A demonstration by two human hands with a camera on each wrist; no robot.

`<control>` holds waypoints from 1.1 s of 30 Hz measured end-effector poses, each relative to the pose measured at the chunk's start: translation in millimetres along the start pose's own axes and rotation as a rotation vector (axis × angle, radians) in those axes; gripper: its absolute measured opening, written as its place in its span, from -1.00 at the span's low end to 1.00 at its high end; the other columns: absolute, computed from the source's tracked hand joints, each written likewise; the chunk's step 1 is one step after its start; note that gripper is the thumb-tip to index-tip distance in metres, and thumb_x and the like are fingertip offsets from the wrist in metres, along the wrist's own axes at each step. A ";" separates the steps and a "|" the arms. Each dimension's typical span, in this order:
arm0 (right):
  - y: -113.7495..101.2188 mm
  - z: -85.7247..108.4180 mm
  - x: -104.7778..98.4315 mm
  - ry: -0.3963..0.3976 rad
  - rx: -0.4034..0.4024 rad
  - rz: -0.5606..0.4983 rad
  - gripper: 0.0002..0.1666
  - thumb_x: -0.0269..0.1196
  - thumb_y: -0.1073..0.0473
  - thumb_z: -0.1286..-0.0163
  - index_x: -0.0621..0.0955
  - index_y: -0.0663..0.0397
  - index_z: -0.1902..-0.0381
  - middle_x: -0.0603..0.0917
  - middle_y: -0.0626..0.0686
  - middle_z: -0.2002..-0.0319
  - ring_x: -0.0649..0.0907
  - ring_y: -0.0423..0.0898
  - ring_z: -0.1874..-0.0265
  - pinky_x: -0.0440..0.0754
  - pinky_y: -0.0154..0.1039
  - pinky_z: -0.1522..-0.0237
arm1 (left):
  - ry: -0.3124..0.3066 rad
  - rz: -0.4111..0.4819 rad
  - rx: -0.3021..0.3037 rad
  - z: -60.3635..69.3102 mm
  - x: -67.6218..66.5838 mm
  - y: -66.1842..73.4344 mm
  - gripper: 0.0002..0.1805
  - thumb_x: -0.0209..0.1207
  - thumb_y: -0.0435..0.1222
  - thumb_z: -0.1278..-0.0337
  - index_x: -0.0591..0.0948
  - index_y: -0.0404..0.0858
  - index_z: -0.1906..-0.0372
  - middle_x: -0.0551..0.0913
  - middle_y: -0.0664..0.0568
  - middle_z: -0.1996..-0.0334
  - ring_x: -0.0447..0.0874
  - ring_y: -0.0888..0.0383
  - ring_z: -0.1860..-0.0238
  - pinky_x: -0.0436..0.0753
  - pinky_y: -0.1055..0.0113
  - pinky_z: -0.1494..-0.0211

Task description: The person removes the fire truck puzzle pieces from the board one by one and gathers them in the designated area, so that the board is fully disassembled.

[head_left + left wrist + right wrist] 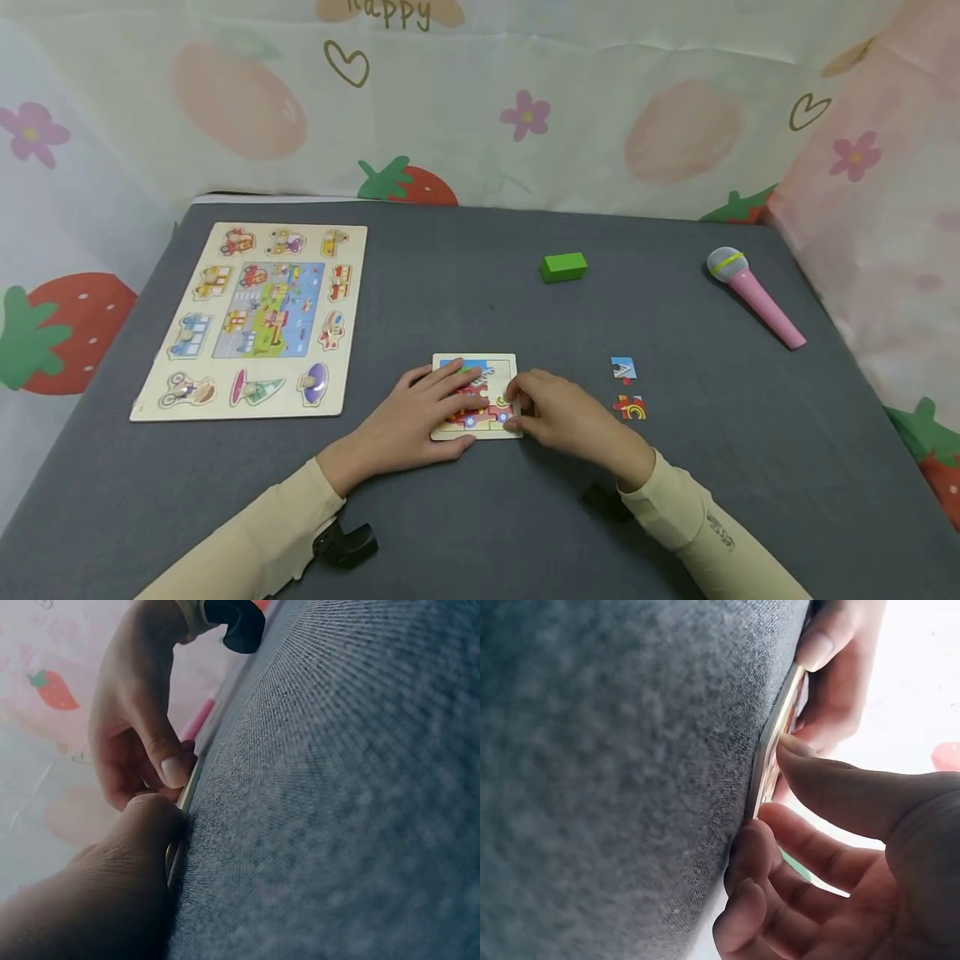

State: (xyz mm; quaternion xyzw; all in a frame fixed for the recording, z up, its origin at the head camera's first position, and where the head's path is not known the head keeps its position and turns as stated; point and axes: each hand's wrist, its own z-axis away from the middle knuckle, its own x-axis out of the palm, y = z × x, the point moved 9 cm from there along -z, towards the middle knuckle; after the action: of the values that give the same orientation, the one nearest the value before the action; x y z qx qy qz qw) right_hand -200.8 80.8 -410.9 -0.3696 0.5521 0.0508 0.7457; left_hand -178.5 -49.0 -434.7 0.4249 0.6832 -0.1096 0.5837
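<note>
A small jigsaw board [480,433] with a pale frame and a colourful vehicle picture lies flat on the table before me. My left hand [420,417] rests over its left part, fingers spread across the picture and thumb by the near edge. At the board's right side is my right hand [566,417], with curled fingers; in the right wrist view its thumb touches the top and its fingers meet the edge. Its palm hides part of that side. A blue jigsaw piece [623,368] and a red and yellow jigsaw piece [630,407] lie apart to the right.
A large wooden peg puzzle [348,333] with vehicle and toy shapes lies at the left. Farther back stands a green block [564,267]. Toward the right edge lies a pink toy microphone [757,298]. Printed cloth hangs behind the grey table [450,283].
</note>
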 end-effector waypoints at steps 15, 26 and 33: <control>-4.1 -1.5 1.3 -0.005 0.051 0.013 -0.74 0.40 0.14 -0.18 0.57 0.09 0.25 0.48 -0.04 0.37 0.43 -0.20 0.47 0.43 -0.35 0.41 | -0.002 -0.005 -0.004 -0.6 -4.5 2.3 -0.52 0.15 0.09 -0.17 0.55 0.12 -0.20 0.34 0.10 -0.39 0.17 0.02 -0.45 0.25 -0.09 -0.30; -5.0 -0.6 0.5 0.005 0.050 0.010 -0.75 0.41 0.16 -0.17 0.57 0.10 0.26 0.50 -0.05 0.37 0.45 -0.22 0.48 0.44 -0.35 0.40 | -0.007 -0.020 0.002 -0.6 -2.5 2.3 -0.50 0.14 0.10 -0.19 0.54 0.11 -0.22 0.32 0.09 -0.40 0.15 0.03 -0.46 0.24 -0.10 -0.30; -4.6 0.2 0.3 0.016 0.052 0.006 -0.76 0.40 0.17 -0.18 0.56 0.09 0.27 0.50 -0.05 0.37 0.45 -0.22 0.47 0.45 -0.35 0.39 | -0.044 -0.034 -0.009 -1.4 -0.1 1.7 -0.49 0.09 0.12 -0.22 0.52 0.12 -0.25 0.29 0.10 -0.42 0.10 0.05 -0.48 0.22 -0.09 -0.33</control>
State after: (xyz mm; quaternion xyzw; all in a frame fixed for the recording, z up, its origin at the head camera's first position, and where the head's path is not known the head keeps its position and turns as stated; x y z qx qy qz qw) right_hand -198.4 77.5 -408.9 -0.3489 0.5604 0.0356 0.7503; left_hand -178.3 -47.0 -433.6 0.4082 0.6779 -0.1260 0.5983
